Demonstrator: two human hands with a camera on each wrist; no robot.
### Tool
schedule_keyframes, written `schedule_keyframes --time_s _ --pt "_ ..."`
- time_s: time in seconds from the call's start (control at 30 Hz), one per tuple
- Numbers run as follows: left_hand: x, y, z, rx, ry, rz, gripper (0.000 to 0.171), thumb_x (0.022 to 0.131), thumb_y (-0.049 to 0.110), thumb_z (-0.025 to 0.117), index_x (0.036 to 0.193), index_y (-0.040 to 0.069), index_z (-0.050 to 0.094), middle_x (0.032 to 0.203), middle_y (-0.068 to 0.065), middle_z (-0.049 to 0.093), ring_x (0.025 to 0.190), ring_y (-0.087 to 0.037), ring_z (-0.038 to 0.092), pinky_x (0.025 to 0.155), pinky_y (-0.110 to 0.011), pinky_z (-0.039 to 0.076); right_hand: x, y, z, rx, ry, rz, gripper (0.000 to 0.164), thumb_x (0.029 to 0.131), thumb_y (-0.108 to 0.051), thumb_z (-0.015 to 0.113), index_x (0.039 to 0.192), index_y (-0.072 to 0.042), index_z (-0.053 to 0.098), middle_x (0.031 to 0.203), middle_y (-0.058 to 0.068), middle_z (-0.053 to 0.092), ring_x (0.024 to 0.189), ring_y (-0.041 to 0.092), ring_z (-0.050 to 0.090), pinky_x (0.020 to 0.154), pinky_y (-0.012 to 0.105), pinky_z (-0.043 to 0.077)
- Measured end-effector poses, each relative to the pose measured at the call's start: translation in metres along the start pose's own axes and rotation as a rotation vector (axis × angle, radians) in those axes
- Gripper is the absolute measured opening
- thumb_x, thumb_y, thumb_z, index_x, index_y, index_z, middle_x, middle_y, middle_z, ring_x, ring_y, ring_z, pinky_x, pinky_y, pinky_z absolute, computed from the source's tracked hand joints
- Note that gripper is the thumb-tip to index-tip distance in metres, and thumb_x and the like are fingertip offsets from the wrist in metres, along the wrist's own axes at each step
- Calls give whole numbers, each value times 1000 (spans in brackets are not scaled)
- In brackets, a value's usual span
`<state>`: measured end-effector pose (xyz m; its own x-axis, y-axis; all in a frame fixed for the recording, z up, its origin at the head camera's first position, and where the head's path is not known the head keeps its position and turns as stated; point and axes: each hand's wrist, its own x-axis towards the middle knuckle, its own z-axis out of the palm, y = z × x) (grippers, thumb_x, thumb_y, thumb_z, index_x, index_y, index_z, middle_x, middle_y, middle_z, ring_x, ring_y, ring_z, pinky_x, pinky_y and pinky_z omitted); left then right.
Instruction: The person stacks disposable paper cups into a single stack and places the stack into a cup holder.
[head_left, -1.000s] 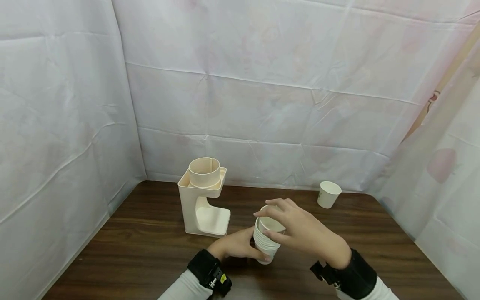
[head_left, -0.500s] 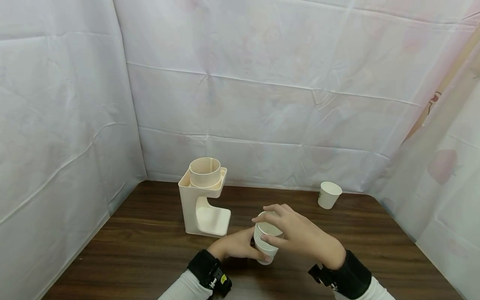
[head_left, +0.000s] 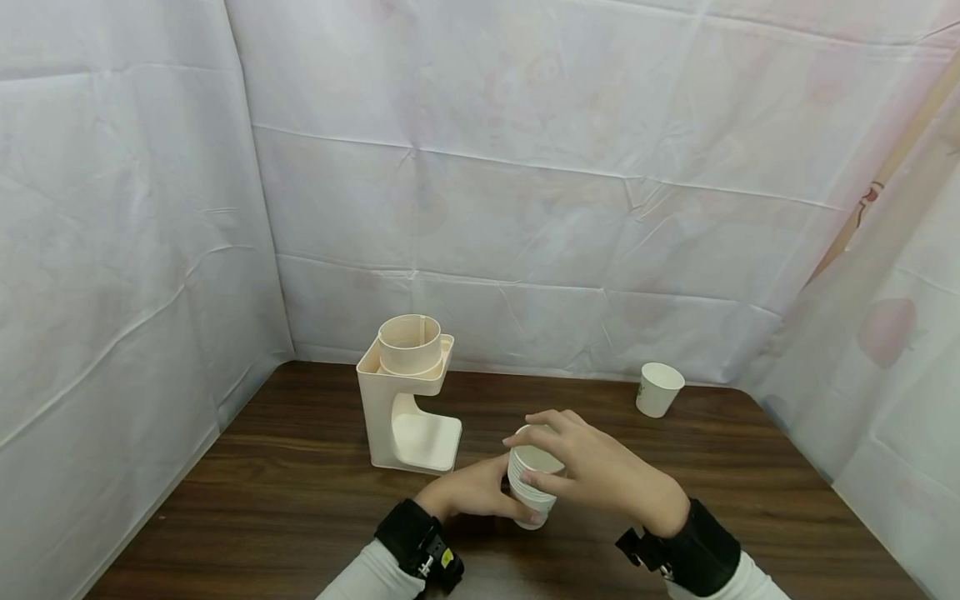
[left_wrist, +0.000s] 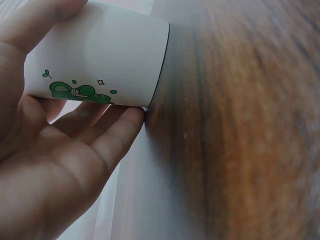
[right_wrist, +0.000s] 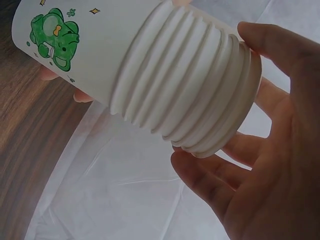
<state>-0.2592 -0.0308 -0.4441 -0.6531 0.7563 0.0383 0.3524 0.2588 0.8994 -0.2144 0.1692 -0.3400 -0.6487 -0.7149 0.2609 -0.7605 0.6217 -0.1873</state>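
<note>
A stack of nested white paper cups stands upright on the table. My left hand grips its lower part, thumb on the near side and fingers around the far side. In the left wrist view the bottom cup meets the table, a green print on its wall. My right hand reaches over the top, with thumb and fingertips at the upper rims. The right wrist view shows the layered rims between that thumb and fingers, and a green bear print on the lowest cup.
A cream plastic stand with a round tube on top and a flat base plate is left of the stack. One single paper cup stands at the back right of the dark wooden table. White sheeting hangs behind.
The top cup, which stood loose and raised at the stack's mouth, has gone down into the stack. My right hand has lowered slightly with it; the left hand stays put.
</note>
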Motion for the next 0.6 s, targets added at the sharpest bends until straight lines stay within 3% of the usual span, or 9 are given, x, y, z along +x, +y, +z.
schedule_keyframes --time_s 0.4,0.6 --pt "1 -3 -1 -24 -18 -3 75 77 35 75 138 18 34 117 9 57 104 -8 53 92 -34 42 -2 2 0 -20 9 -8 36 91 -50 52 127 -46 46 133 -6 46 118 11 39 82 41 50" --pt "1 -3 -2 -36 -26 17 70 77 32 75 134 24 35 117 8 56 105 -9 53 93 -34 42 -5 4 -1 -38 5 16 47 89 -53 53 133 -38 45 135 -6 44 118 10 40 82 39 50"
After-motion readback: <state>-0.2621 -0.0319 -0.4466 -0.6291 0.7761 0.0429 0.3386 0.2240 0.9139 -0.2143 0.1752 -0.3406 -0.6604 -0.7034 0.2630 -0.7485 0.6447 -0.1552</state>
